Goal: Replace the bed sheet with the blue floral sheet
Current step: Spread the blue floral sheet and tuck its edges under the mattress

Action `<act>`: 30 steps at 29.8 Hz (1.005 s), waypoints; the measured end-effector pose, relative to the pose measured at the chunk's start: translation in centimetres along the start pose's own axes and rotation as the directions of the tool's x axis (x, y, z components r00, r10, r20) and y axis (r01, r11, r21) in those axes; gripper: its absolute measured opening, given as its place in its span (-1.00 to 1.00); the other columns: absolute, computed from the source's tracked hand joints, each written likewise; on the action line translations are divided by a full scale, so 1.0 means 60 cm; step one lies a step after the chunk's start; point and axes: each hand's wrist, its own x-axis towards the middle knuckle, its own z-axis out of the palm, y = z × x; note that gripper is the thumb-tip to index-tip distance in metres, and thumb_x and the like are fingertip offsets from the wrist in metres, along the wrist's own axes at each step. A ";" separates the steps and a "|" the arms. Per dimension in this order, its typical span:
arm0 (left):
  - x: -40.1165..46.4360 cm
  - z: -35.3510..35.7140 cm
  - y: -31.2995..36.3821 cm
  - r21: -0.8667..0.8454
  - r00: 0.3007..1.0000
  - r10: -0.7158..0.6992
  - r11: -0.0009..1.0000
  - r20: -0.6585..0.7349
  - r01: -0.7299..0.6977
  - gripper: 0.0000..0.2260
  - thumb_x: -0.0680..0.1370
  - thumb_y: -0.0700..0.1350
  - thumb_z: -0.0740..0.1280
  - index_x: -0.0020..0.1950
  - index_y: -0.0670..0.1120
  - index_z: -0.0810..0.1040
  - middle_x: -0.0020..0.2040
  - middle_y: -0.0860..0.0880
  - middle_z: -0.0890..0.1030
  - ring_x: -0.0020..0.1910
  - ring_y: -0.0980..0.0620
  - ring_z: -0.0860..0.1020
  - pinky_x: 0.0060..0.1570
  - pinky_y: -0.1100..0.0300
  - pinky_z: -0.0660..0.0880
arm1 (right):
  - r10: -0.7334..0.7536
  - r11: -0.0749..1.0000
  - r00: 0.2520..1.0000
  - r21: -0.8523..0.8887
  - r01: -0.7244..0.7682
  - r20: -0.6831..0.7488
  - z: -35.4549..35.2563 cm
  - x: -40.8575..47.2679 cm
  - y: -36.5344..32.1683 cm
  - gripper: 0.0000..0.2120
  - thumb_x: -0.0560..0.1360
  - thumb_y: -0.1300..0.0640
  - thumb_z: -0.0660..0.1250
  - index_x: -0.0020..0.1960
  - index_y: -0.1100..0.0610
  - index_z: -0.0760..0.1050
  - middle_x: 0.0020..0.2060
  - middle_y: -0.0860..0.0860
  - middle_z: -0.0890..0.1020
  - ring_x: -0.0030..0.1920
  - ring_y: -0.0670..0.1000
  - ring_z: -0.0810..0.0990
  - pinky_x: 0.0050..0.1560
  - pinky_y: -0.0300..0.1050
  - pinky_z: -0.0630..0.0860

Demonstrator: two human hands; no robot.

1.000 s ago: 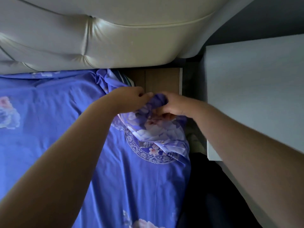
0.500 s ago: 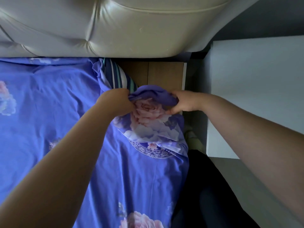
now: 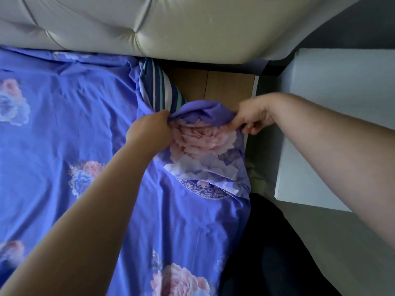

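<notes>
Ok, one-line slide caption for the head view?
Both hands, left hand and right hand, grip the blue floral sheet corner beside the tufted headboard.

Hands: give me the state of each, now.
Left hand: closed, gripping the blue floral sheet.
Right hand: closed, pinching the same sheet's bunched corner.

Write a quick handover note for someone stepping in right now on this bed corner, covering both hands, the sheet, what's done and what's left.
Left hand: grips the bunched corner of the blue floral cotton sheet near the head of the bed.
Right hand: pinches the same corner's edge from the nightstand side.
Sheet: spread over most of the bed up to the cream padded headboard. At this corner the striped blue and white fabric and brown wooden bed board are exposed.
Done: sheet laid out flat.
Left: pull this corner up over the striped fabric, tuck it, smooth the folds. Other corners are out of view.
</notes>
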 end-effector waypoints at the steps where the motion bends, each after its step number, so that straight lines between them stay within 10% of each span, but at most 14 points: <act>1: 0.006 0.004 0.000 -0.015 1.000 -0.015 1.000 -0.009 0.015 -0.78 0.61 -0.05 0.08 0.10 -0.11 0.44 0.11 -0.25 0.56 0.06 -0.30 0.49 -0.03 0.00 0.33 | -0.059 0.996 0.982 0.058 0.071 -0.181 -0.007 0.006 -0.007 -0.91 0.50 0.11 0.37 -0.03 0.11 0.54 -0.34 0.01 0.58 -0.57 -0.14 0.35 -0.56 -0.33 0.34; 5: 0.020 -0.006 0.000 -0.220 0.991 -0.118 0.967 0.063 0.129 -0.65 0.65 0.00 0.03 0.14 -0.19 0.49 0.16 -0.25 0.54 0.14 -0.27 0.48 0.08 0.00 0.37 | -0.057 0.722 0.731 0.477 0.501 -0.680 0.025 0.062 -0.051 -0.85 0.62 0.11 0.18 0.13 0.12 0.45 -0.07 0.16 0.58 -0.29 -0.02 0.64 -0.21 -0.18 0.62; 7: 0.031 -0.008 -0.010 -0.245 0.986 -0.108 0.960 0.128 0.137 -0.72 0.64 -0.17 0.05 0.25 -0.27 0.41 0.21 -0.27 0.52 0.19 -0.25 0.48 0.09 -0.03 0.43 | -0.088 0.578 0.800 0.624 0.526 -0.593 0.048 0.080 -0.075 -0.82 0.64 0.06 0.13 0.16 0.11 0.40 -0.02 0.12 0.54 -0.13 0.13 0.62 -0.13 0.00 0.62; 10: 0.025 -0.013 -0.013 -0.309 0.985 -0.104 0.940 0.141 0.144 -0.66 0.67 -0.11 0.05 0.31 -0.31 0.39 0.23 -0.29 0.50 0.23 -0.23 0.46 0.17 0.01 0.39 | -0.184 0.673 0.861 0.578 0.461 -0.474 0.061 0.079 -0.094 -0.60 0.54 -0.15 0.26 0.22 0.13 0.43 0.06 0.07 0.56 -0.14 0.07 0.60 -0.27 -0.14 0.57; 13: 0.015 -0.016 -0.010 -0.386 0.987 -0.119 0.910 0.108 0.152 -0.42 0.59 0.29 0.02 -0.15 -0.18 0.54 -0.13 -0.16 0.54 0.02 -0.17 0.49 0.06 0.06 0.36 | -0.229 0.825 0.920 0.438 0.357 -0.318 0.060 0.079 -0.092 -0.67 0.45 -0.12 0.40 0.03 0.11 0.49 -0.16 0.04 0.56 -0.32 -0.03 0.52 -0.38 -0.25 0.46; 17: 0.006 -0.009 -0.019 -0.374 0.991 -0.080 0.920 0.104 0.113 -0.42 0.52 0.34 0.13 -0.37 -0.16 0.39 -0.39 -0.08 0.43 -0.21 -0.14 0.45 -0.17 0.12 0.31 | -0.159 0.928 0.949 0.287 0.239 -0.273 0.067 0.091 -0.100 -0.56 0.43 -0.22 0.37 0.09 0.10 0.48 -0.22 0.03 0.55 -0.32 -0.04 0.54 -0.28 -0.22 0.46; 22: 0.011 -0.008 -0.029 -0.526 0.984 -0.116 0.833 0.133 0.170 -0.58 0.65 0.06 0.09 0.05 -0.24 0.58 0.03 -0.25 0.57 0.05 -0.20 0.49 -0.01 0.13 0.34 | -0.130 0.816 0.918 0.485 0.314 -0.375 0.056 0.101 -0.120 -0.78 0.48 0.03 0.41 -0.23 0.08 0.42 -0.61 -0.06 0.45 -0.60 -0.14 0.39 -0.61 -0.35 0.34; 26: 0.010 -0.008 -0.039 -0.741 0.967 -0.215 0.626 0.134 0.242 -0.72 0.64 -0.14 0.07 -0.23 -0.13 0.40 -0.21 -0.18 0.46 -0.17 -0.20 0.46 -0.31 0.15 0.34 | -0.197 0.508 0.781 0.620 0.599 -0.593 0.066 0.111 -0.159 -0.86 0.52 0.21 0.35 -0.17 0.16 0.43 -0.38 0.07 0.56 -0.39 0.04 0.61 -0.26 -0.09 0.63; 30: 0.010 0.000 -0.039 -0.791 0.941 -0.320 0.544 0.113 0.280 -0.70 0.61 -0.16 0.07 -0.34 -0.04 0.27 -0.35 -0.01 0.35 -0.15 -0.06 0.37 -0.34 0.18 0.32 | -0.289 0.470 0.776 0.623 0.625 -0.561 0.111 0.134 -0.193 -0.74 0.55 0.20 0.30 0.18 0.30 0.40 -0.19 0.10 0.51 -0.13 0.06 0.56 -0.16 -0.17 0.51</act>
